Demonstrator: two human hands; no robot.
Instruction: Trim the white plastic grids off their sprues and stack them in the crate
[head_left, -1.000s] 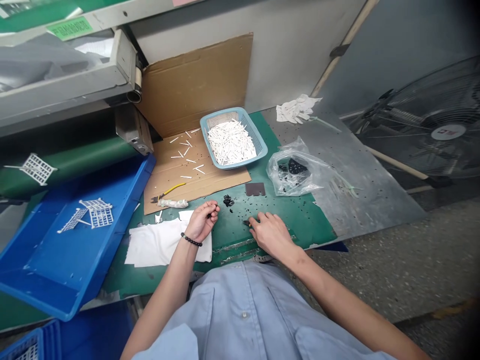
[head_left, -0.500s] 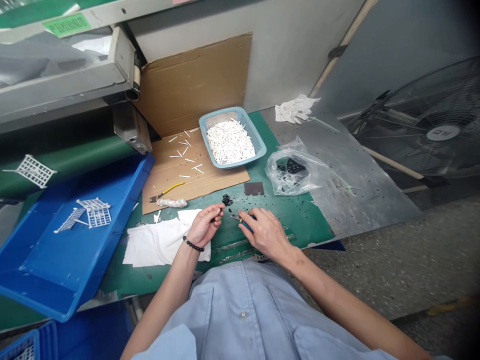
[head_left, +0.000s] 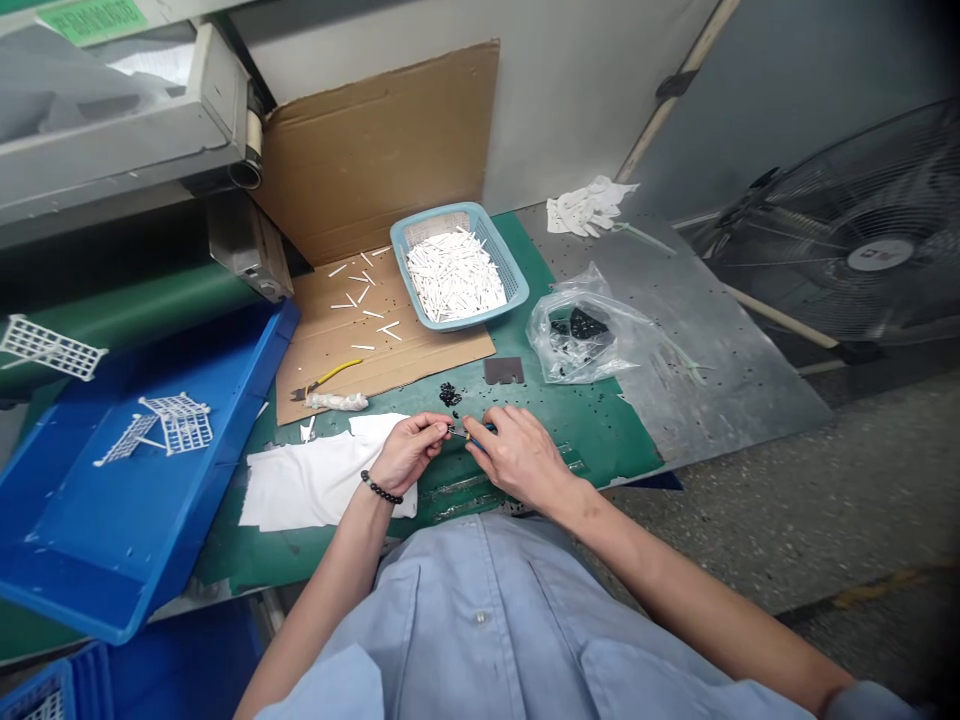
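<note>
My left hand [head_left: 411,452], with a dark bead bracelet at the wrist, pinches something too small to make out. My right hand [head_left: 523,455] is wrapped round blue-handled cutting pliers [head_left: 480,433], whose tip points left and meets the left fingertips. Just beyond the hands lies a small pile of black pieces [head_left: 450,394] on the green mat [head_left: 570,410]. Under my left wrist a white cloth [head_left: 300,485] is spread out. A dark flat plate [head_left: 503,371] with a notched edge lies past my right hand.
A light-blue basket [head_left: 517,290] full of white sticks stands on cardboard [head_left: 315,350], near yellow-handled cutters [head_left: 334,375]. At right sit a clear bag [head_left: 544,340] of black pieces and white gloves [head_left: 589,207]. A blue tray [head_left: 180,530] holding white lattice parts is at left.
My right hand has brought the pliers left, so their tip now meets my left fingertips. The left hand stays pinched. The whole view has shifted slightly.
</note>
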